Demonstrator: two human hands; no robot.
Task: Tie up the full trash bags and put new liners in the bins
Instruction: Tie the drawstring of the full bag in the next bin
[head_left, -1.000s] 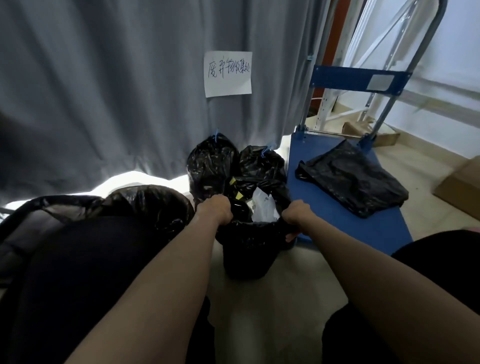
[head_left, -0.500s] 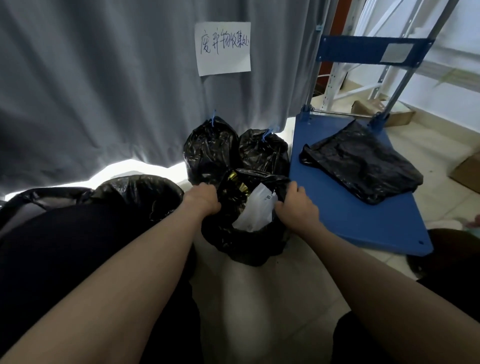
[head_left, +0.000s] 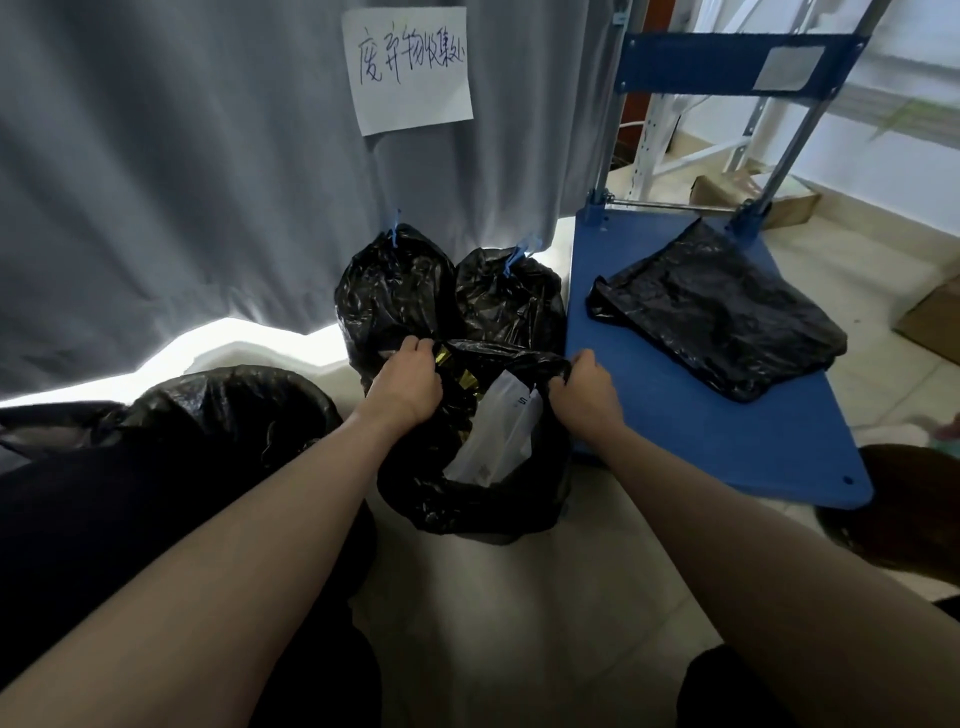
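Head view shows you both of your bare hands on the open black trash bag (head_left: 467, 499), which stands on the floor between your knees. Your left hand (head_left: 408, 387) has its grip closed on the left part of the bag's rim, the fingers curled over the plastic. Your right hand (head_left: 584, 392) has its grip closed on the right part of the rim, pinching the black film near the near-left corner of the blue cart platform (head_left: 727, 441). The mouth of the bag is open between your two hands, and you can see a white paper packet (head_left: 501, 436) and some gold-coloured wrappers (head_left: 457, 374) inside it.

Just behind this bag, against the grey curtain (head_left: 182, 182), two more black bags stand side by side and touch each other: the left tied bag (head_left: 389, 296) and the right tied bag (head_left: 511, 301). Each one is closed at the top with a blue tie.

On the cart platform, toward its far edge, a flat black liner (head_left: 717, 317) lies loose. At the left of the floor, beside your left knee, you see a bin with a black liner (head_left: 223, 410) over its rim. A white paper sign (head_left: 410, 67) with handwriting hangs on the curtain above the tied bags. Cardboard boxes (head_left: 930, 322) lie on the floor at the far right.
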